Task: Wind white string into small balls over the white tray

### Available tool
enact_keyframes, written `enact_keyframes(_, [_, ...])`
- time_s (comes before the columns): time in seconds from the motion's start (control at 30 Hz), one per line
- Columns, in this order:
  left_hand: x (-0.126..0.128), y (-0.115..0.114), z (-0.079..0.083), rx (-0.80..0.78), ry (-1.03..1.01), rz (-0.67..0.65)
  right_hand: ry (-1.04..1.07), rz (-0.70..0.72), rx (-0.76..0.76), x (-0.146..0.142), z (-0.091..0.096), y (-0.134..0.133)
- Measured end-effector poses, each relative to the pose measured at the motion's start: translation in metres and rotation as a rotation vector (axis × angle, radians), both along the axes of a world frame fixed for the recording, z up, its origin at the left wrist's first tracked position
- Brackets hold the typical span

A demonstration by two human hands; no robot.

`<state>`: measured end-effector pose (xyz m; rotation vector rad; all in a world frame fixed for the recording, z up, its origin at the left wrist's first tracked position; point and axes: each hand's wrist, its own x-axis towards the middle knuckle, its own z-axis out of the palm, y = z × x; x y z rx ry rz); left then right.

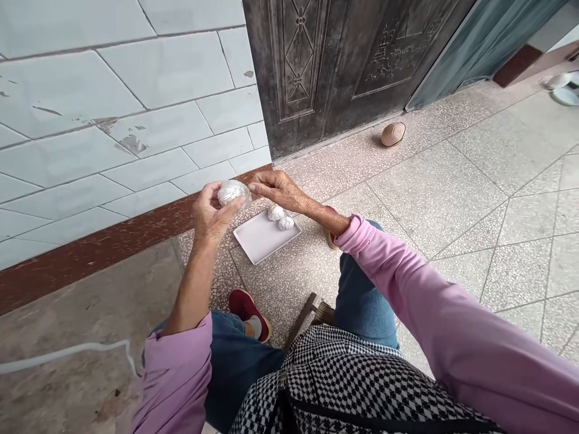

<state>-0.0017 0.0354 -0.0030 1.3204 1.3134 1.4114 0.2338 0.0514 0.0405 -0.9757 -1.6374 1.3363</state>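
A shiny white ball (231,191), either wound with clear strands or wrapped in thin plastic, is held up by my left hand (211,212). The fingers of that hand curl behind it and the thumb presses its lower front. My right hand (278,188) pinches at the ball's right edge; what lies between its fingertips is too small to make out. Under the hands, a shallow white tray (260,240) rests on the speckled floor. Two smaller white balls, one at the back (275,213) and one nearer (286,223), sit in its far right corner.
A white tiled wall (136,108) and a dark carved door (330,78) stand in front. On the floor by the door lies a rounded tan object (393,134). A white hose (67,355) runs along the left. A wooden stool (307,310) shows between my legs.
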Motion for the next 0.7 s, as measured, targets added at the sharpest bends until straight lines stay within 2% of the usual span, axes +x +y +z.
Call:
enact_keyframes(0.2, [0.009, -0.017, 0.021, -0.160, 0.027, -0.262, -0.021, 0.036, 0.160, 0.008, -0.014, 0.015])
enact_keyframes(0.4, [0.009, -0.024, 0.022, -0.225, -0.152, -0.382, -0.006, -0.024, 0.137, -0.001, -0.011, 0.014])
enact_keyframes(0.53, [0.009, -0.027, 0.024, -0.212, -0.267, -0.385, -0.049, -0.065, 0.043, -0.008, -0.010, 0.016])
enact_keyframes(0.7, [0.011, -0.025, 0.029, -0.136, -0.402, -0.262, -0.054, -0.075, 0.016, -0.016, -0.021, 0.020])
